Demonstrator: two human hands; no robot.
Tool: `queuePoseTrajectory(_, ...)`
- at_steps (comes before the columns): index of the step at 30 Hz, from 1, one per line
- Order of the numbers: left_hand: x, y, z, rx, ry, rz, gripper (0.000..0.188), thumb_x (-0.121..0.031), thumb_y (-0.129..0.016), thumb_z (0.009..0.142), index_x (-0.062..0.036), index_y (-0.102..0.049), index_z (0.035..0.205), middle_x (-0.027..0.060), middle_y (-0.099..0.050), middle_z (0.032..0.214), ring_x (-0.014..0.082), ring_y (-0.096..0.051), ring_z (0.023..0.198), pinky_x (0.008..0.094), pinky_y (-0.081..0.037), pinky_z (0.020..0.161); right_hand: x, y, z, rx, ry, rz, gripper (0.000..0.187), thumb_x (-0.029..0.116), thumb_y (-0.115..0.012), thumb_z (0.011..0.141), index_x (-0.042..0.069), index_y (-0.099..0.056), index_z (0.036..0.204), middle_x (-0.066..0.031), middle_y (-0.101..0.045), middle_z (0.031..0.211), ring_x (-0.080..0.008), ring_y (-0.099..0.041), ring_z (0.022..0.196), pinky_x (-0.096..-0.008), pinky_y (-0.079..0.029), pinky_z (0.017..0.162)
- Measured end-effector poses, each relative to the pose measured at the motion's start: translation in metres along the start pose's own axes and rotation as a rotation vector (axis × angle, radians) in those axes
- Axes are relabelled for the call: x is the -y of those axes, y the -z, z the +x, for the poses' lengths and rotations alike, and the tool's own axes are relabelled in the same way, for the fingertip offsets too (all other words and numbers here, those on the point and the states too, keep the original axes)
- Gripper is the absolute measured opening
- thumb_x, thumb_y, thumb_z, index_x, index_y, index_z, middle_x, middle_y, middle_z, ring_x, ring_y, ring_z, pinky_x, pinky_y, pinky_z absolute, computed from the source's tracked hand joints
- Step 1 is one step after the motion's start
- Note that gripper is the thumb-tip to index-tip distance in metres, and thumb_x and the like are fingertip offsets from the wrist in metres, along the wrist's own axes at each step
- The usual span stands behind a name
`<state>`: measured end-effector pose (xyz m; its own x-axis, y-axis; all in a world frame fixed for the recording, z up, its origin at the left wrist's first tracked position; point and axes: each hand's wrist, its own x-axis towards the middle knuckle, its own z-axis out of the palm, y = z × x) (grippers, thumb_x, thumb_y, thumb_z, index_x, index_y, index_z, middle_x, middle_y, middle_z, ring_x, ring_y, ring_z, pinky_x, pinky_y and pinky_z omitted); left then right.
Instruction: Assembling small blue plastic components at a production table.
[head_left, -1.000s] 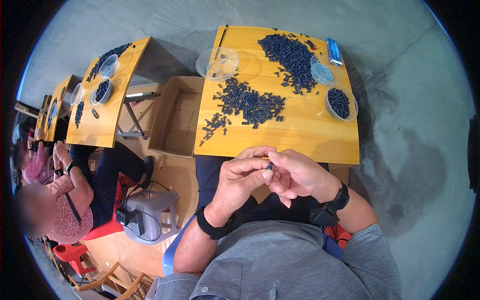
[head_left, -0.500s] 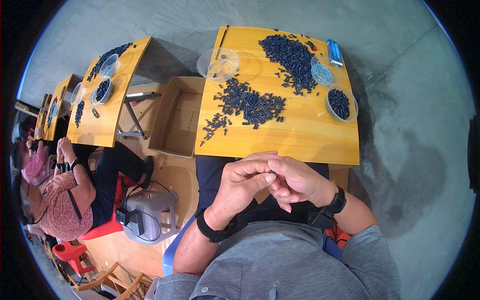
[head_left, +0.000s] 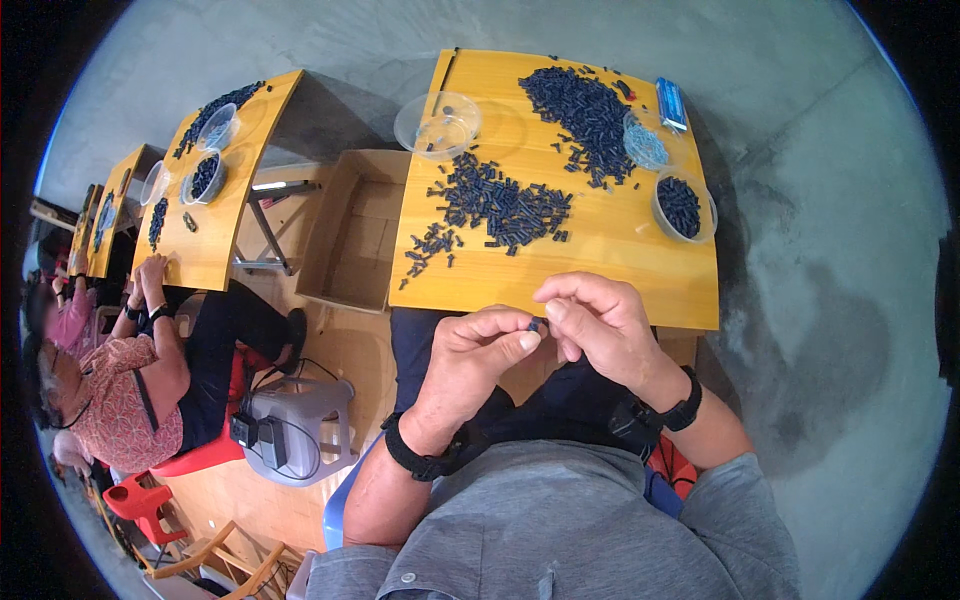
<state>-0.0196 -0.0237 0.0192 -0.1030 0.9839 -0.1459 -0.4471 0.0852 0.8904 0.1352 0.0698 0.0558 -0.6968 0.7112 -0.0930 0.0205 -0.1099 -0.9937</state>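
In front of the table's near edge, my left hand (head_left: 470, 358) pinches a small dark cylindrical piece (head_left: 537, 325) between thumb and forefinger. Close to its right side is my right hand (head_left: 608, 328), with the forefinger and thumb tips apart and the other fingers curled below; nothing shows between those tips. Beyond both hands, a loose pile of similar dark pieces (head_left: 505, 205) lies on the yellow wooden table (head_left: 600, 275). Farther back is a bigger pile (head_left: 585, 120) of them.
At the table's right stand a tub of dark pieces (head_left: 680, 208), a tub of small light-blue parts (head_left: 646, 145) and a blue box (head_left: 671, 105). A clear tub (head_left: 440, 135) sits at the left edge. Below is a cardboard box (head_left: 345, 240). A person (head_left: 125, 405) works at another table.
My hands have come apart from being clasped together, baring the dark piece in my left fingers. My right hand has lifted slightly up and right. The person at left has lowered their hands to the table.
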Motion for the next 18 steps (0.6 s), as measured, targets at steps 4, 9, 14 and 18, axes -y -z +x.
queuePoseTrajectory(4, -0.0042, -0.007, -0.0009, -0.03, -0.025, 0.034, 0.01, -0.003, -0.065, 0.084, -0.0003, -0.069, 0.093, 0.0037, -0.069, 0.084, 0.0073, -0.061, 0.078, 0.0216, -0.05, 0.07, 0.0036, 0.0006, 0.0017, 0.061, 0.026, -0.111, 0.019, 0.017, -0.055, 0.093, 0.0, -0.063, 0.097, 0.0004, -0.059, 0.068, -0.0036, -0.051, 0.053, -0.0184, -0.042, 0.047)
queuePoseTrajectory(9, -0.0073, -0.0071, -0.001, -0.021, -0.007, 0.032, 0.011, -0.002, -0.065, 0.084, 0.0021, -0.069, 0.093, 0.0054, -0.069, 0.082, 0.0077, -0.062, 0.075, 0.0213, -0.05, 0.07, 0.0038, 0.0033, 0.0014, 0.109, 0.016, -0.097, 0.018, 0.017, -0.057, 0.093, 0.0, -0.063, 0.091, 0.0007, -0.059, 0.067, -0.0033, -0.051, 0.053, -0.0182, -0.042, 0.048)
queuePoseTrajectory(14, -0.0087, -0.0094, -0.0004, -0.024, 0.0, 0.051, 0.011, -0.001, -0.064, 0.084, 0.0025, -0.069, 0.094, 0.006, -0.069, 0.083, 0.0079, -0.062, 0.076, 0.0216, -0.051, 0.071, 0.0036, 0.0035, 0.0024, 0.097, 0.0, -0.101, 0.018, 0.017, -0.056, 0.093, 0.001, -0.062, 0.088, 0.0015, -0.058, 0.065, -0.0028, -0.05, 0.052, -0.0183, -0.041, 0.046)
queuePoseTrajectory(18, -0.0086, -0.0088, 0.0003, -0.02, -0.001, 0.072, 0.012, 0.0, -0.064, 0.084, 0.0029, -0.069, 0.094, 0.0062, -0.07, 0.085, 0.0081, -0.062, 0.077, 0.0218, -0.051, 0.072, 0.0014, 0.0009, 0.0045, 0.087, -0.03, -0.096, 0.018, 0.016, -0.055, 0.093, 0.001, -0.061, 0.086, 0.0016, -0.057, 0.064, -0.0026, -0.05, 0.051, -0.0186, -0.041, 0.045)
